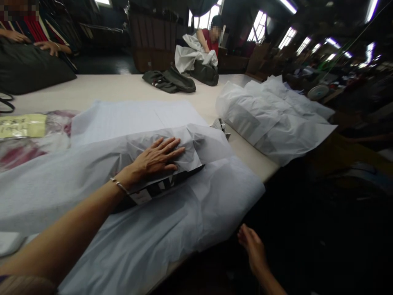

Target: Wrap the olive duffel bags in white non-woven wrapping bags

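Note:
My left hand [161,156] lies flat, fingers spread, on a sheet of thin white wrapping paper [184,141]. The sheet covers most of a dark folded item [182,177], whose lower edge shows black with pale stripes and a white label; its exact kind is hidden. More white paper [221,196] spreads beneath it and hangs over the table's front edge. Off that edge, at the lower right, my right hand [253,248] is in the air near the paper's corner, fingers loosely bent, thumb apart, holding nothing visible.
A heap of white paper-wrapped goods [273,114] sits at the table's right edge. Farther back lie dark bags or garments [170,80]. Plastic-wrapped red material with a yellow label [23,125] is at left. Two co-workers handle dark items across the pale table [123,88].

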`<action>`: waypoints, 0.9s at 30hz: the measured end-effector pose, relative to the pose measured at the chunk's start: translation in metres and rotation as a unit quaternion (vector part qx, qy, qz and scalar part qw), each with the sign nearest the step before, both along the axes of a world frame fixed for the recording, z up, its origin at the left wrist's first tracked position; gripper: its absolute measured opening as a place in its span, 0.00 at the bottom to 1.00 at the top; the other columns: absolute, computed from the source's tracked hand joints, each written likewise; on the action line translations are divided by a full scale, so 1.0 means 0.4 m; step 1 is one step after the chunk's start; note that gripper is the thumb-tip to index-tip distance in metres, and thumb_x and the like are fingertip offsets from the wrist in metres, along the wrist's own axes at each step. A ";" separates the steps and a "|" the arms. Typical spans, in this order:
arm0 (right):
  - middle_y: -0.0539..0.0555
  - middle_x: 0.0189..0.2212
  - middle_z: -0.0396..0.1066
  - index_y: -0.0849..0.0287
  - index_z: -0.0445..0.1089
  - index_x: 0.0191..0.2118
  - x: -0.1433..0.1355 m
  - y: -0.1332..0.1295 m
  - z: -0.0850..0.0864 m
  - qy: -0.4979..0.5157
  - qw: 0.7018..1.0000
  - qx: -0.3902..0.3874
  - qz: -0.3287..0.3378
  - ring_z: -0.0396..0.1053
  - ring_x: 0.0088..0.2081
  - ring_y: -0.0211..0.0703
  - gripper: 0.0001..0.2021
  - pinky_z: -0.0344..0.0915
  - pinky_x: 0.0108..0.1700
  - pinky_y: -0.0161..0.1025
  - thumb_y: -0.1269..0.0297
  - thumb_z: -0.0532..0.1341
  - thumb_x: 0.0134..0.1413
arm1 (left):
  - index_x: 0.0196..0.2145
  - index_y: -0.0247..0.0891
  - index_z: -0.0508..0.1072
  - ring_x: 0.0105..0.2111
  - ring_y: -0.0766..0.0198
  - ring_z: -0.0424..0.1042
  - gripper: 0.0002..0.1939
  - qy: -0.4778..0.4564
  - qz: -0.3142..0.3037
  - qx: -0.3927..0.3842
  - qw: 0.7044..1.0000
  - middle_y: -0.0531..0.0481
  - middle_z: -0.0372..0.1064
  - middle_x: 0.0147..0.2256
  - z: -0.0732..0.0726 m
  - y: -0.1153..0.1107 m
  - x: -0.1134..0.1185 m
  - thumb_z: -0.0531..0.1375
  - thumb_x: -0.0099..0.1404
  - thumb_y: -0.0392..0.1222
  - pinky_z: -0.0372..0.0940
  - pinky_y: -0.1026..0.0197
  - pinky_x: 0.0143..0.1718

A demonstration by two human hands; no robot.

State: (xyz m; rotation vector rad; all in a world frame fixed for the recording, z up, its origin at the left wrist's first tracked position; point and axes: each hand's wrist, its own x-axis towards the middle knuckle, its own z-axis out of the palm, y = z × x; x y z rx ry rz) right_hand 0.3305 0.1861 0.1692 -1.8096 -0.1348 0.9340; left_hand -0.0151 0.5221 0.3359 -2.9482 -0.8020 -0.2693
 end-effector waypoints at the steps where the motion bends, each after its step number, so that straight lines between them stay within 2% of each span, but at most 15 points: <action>1: 0.54 0.30 0.78 0.60 0.74 0.35 -0.026 -0.062 -0.029 0.090 0.995 -0.035 0.033 0.76 0.35 0.49 0.30 0.72 0.38 0.43 0.42 0.74 0.29 | 0.68 0.47 0.47 0.69 0.52 0.37 0.35 0.005 0.001 0.003 1.000 0.44 0.34 0.70 0.001 0.000 0.001 0.56 0.70 0.54 0.31 0.47 0.67; 2: 0.56 0.35 0.79 0.60 0.74 0.37 -0.061 -0.108 -0.050 0.178 0.981 -0.051 0.060 0.77 0.39 0.52 0.30 0.72 0.42 0.45 0.44 0.75 0.29 | 0.68 0.47 0.46 0.69 0.52 0.36 0.35 0.010 0.003 0.005 1.000 0.44 0.34 0.70 0.003 -0.001 0.002 0.56 0.70 0.54 0.31 0.47 0.67; 4: 0.58 0.42 0.78 0.58 0.75 0.41 -0.142 -0.151 -0.072 0.317 0.943 -0.044 0.089 0.75 0.47 0.55 0.30 0.70 0.49 0.48 0.47 0.76 0.30 | 0.68 0.46 0.46 0.69 0.53 0.35 0.35 0.026 0.007 0.004 1.000 0.44 0.33 0.70 0.009 -0.003 0.005 0.55 0.70 0.54 0.31 0.47 0.67; 7: 0.55 0.40 0.79 0.57 0.74 0.38 -0.249 -0.120 -0.075 0.393 0.918 0.012 0.061 0.74 0.49 0.52 0.26 0.69 0.52 0.47 0.53 0.77 0.31 | 0.68 0.45 0.46 0.69 0.52 0.34 0.35 0.048 0.012 0.005 0.999 0.44 0.33 0.71 0.017 -0.006 0.006 0.54 0.71 0.55 0.31 0.46 0.67; 10: 0.50 0.31 0.78 0.56 0.72 0.32 -0.303 -0.060 -0.067 0.393 0.919 0.032 -0.002 0.76 0.39 0.45 0.20 0.71 0.44 0.41 0.57 0.77 0.31 | 0.68 0.45 0.46 0.69 0.52 0.35 0.34 0.046 0.009 0.020 0.999 0.42 0.33 0.70 0.016 -0.007 0.006 0.53 0.71 0.55 0.32 0.46 0.67; 12: 0.47 0.28 0.77 0.55 0.71 0.31 -0.313 -0.036 -0.058 0.384 0.922 0.030 -0.039 0.75 0.33 0.42 0.21 0.70 0.37 0.38 0.61 0.78 0.28 | 0.68 0.45 0.46 0.69 0.52 0.36 0.34 0.043 0.012 0.027 0.999 0.43 0.34 0.70 0.012 -0.006 0.006 0.54 0.71 0.55 0.32 0.47 0.68; 14: 0.46 0.29 0.77 0.55 0.71 0.32 -0.312 -0.028 -0.042 0.375 0.924 0.044 -0.056 0.74 0.32 0.41 0.22 0.70 0.35 0.37 0.64 0.79 0.26 | 0.69 0.46 0.46 0.69 0.52 0.36 0.35 0.045 0.015 0.030 0.998 0.43 0.33 0.70 0.008 -0.004 0.006 0.54 0.70 0.55 0.33 0.47 0.68; 17: 0.47 0.33 0.78 0.56 0.71 0.34 -0.300 -0.037 -0.005 0.387 0.917 0.086 -0.052 0.75 0.37 0.41 0.21 0.72 0.41 0.40 0.67 0.78 0.30 | 0.69 0.45 0.46 0.69 0.52 0.36 0.36 0.047 0.016 0.036 0.998 0.43 0.33 0.70 0.006 -0.002 0.007 0.55 0.70 0.56 0.33 0.47 0.68; 19: 0.49 0.33 0.78 0.57 0.71 0.33 -0.287 -0.051 0.023 0.419 0.900 0.107 -0.059 0.75 0.39 0.43 0.19 0.71 0.46 0.43 0.68 0.77 0.32 | 0.68 0.45 0.47 0.69 0.51 0.36 0.36 0.045 0.014 0.039 0.998 0.42 0.34 0.70 0.006 -0.001 0.007 0.55 0.70 0.56 0.34 0.47 0.68; 21: 0.49 0.33 0.78 0.57 0.71 0.33 -0.272 -0.068 0.048 0.457 0.878 0.119 -0.075 0.75 0.38 0.42 0.18 0.71 0.46 0.43 0.68 0.76 0.35 | 0.68 0.44 0.47 0.69 0.50 0.36 0.35 0.045 0.011 0.037 0.998 0.42 0.34 0.70 0.006 -0.001 0.008 0.55 0.70 0.56 0.34 0.46 0.68; 24: 0.49 0.35 0.79 0.55 0.71 0.37 -0.252 -0.096 0.076 0.495 0.854 0.131 -0.091 0.75 0.38 0.42 0.17 0.71 0.46 0.44 0.64 0.75 0.40 | 0.68 0.44 0.47 0.69 0.50 0.37 0.35 0.049 0.019 0.028 0.998 0.42 0.34 0.70 0.009 -0.004 0.009 0.55 0.70 0.55 0.35 0.46 0.67; 27: 0.55 0.45 0.77 0.55 0.70 0.45 -0.256 -0.110 0.089 0.527 0.836 0.142 -0.047 0.74 0.47 0.48 0.24 0.68 0.53 0.50 0.55 0.74 0.42 | 0.68 0.44 0.47 0.69 0.50 0.36 0.35 0.052 0.024 0.027 0.998 0.42 0.34 0.70 0.011 -0.005 0.009 0.54 0.70 0.55 0.35 0.46 0.67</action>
